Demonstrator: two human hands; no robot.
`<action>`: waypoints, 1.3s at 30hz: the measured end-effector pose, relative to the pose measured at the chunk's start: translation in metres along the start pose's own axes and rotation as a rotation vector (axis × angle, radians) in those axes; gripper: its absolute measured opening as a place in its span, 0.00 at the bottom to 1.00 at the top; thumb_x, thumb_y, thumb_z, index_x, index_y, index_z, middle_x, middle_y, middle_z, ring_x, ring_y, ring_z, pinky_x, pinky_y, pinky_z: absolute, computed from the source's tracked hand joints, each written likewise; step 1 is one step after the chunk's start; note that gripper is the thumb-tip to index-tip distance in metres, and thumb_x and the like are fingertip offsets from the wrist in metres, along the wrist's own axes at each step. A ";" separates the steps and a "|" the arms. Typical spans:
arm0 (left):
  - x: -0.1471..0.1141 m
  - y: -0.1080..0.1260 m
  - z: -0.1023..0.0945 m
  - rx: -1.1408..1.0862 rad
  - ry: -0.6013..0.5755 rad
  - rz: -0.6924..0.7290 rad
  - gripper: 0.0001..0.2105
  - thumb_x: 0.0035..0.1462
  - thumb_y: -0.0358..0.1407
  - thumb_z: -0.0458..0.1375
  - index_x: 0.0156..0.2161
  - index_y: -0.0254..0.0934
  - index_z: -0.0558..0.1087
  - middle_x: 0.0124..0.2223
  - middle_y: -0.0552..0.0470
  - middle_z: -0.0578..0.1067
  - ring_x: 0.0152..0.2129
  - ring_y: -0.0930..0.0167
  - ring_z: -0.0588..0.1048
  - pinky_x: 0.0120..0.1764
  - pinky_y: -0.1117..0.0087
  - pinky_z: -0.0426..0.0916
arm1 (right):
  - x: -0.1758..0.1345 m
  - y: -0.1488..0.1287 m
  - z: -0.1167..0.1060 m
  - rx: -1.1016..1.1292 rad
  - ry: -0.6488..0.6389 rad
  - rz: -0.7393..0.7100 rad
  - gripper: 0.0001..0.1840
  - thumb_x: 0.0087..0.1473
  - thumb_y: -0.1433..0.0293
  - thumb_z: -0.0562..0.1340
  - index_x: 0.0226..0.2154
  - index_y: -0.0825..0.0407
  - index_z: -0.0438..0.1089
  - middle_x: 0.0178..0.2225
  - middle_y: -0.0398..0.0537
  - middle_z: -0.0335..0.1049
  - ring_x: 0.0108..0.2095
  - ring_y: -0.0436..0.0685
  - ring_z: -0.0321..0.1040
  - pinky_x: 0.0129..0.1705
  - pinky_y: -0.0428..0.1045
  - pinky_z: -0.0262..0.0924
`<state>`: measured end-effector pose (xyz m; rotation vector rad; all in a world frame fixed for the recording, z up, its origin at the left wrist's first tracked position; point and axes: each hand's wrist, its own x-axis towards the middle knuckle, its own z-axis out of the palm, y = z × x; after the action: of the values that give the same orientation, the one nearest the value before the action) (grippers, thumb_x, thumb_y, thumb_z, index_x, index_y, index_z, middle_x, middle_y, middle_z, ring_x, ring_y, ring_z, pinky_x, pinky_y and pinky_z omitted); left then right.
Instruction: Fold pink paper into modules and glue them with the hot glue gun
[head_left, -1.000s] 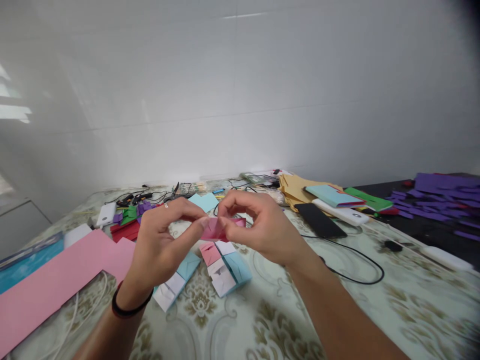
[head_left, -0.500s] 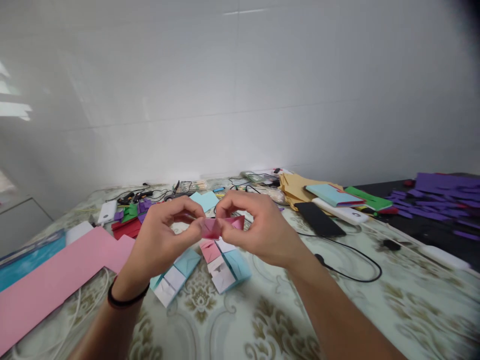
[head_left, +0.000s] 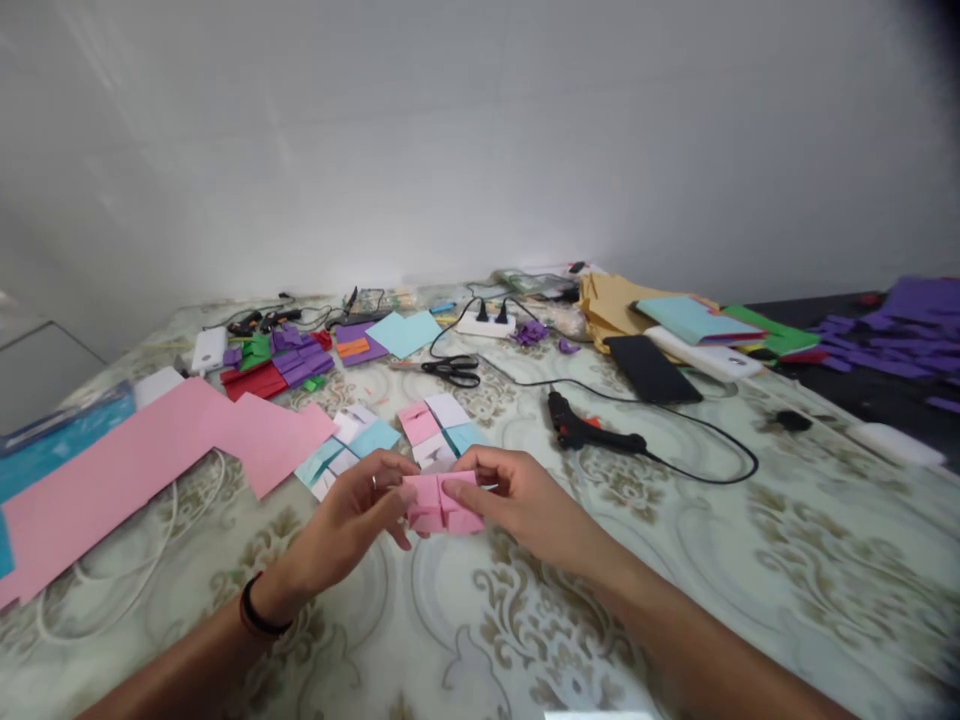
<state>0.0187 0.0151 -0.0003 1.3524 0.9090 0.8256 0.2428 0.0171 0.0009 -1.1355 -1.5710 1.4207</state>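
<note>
One folded pink paper (head_left: 433,508) is pinched between the fingers (head_left: 469,496) of left hand (head_left: 346,520) and right hand (head_left: 529,505). Scissors (head_left: 452,371) lie beyond.

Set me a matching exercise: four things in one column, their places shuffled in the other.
1. Folded pink paper
2. Glue gun
3. Scissors
4. Orange strip

A. On the purple sheet
B. In front of the power strip
C. Right of the scissors
D. Held by left hand and right hand

Pairs: 1-D, 2-C, 3-B, 4-A
</note>
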 end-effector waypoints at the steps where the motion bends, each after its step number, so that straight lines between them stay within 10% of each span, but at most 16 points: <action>1: -0.004 -0.009 0.001 -0.029 -0.046 -0.024 0.16 0.64 0.45 0.66 0.50 0.37 0.72 0.34 0.51 0.80 0.29 0.69 0.81 0.31 0.70 0.76 | -0.002 0.008 0.004 0.017 -0.007 0.031 0.17 0.58 0.56 0.70 0.33 0.53 0.74 0.27 0.41 0.71 0.27 0.51 0.64 0.29 0.46 0.57; 11: -0.014 -0.034 -0.002 -0.114 0.011 -0.070 0.11 0.66 0.35 0.64 0.51 0.37 0.71 0.31 0.53 0.81 0.26 0.70 0.84 0.31 0.72 0.80 | -0.019 0.027 0.007 0.144 -0.103 0.042 0.20 0.65 0.59 0.65 0.57 0.46 0.70 0.38 0.45 0.77 0.36 0.53 0.76 0.37 0.48 0.68; 29: -0.018 -0.044 -0.007 -0.041 -0.108 -0.119 0.07 0.68 0.35 0.63 0.50 0.43 0.79 0.37 0.52 0.83 0.32 0.71 0.84 0.38 0.71 0.81 | -0.021 0.036 0.017 0.027 -0.041 0.120 0.02 0.59 0.68 0.69 0.37 0.48 0.78 0.38 0.44 0.79 0.29 0.50 0.74 0.31 0.46 0.70; 34: -0.018 -0.046 -0.007 0.005 -0.078 -0.022 0.16 0.63 0.34 0.68 0.55 0.49 0.78 0.54 0.48 0.79 0.44 0.66 0.82 0.45 0.67 0.80 | -0.022 0.033 0.021 -0.059 -0.074 0.089 0.08 0.61 0.68 0.68 0.44 0.47 0.77 0.35 0.42 0.80 0.28 0.51 0.74 0.29 0.45 0.68; 39: -0.017 -0.046 -0.009 0.115 -0.044 -0.067 0.13 0.64 0.34 0.65 0.53 0.46 0.79 0.44 0.50 0.82 0.34 0.69 0.82 0.37 0.72 0.78 | -0.020 0.018 -0.016 -0.411 -0.046 -0.082 0.17 0.62 0.64 0.67 0.54 0.43 0.74 0.41 0.45 0.82 0.36 0.56 0.79 0.37 0.49 0.72</action>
<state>0.0019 0.0011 -0.0452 1.4261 0.9743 0.6993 0.2669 0.0044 -0.0142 -1.2578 -1.9787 1.1049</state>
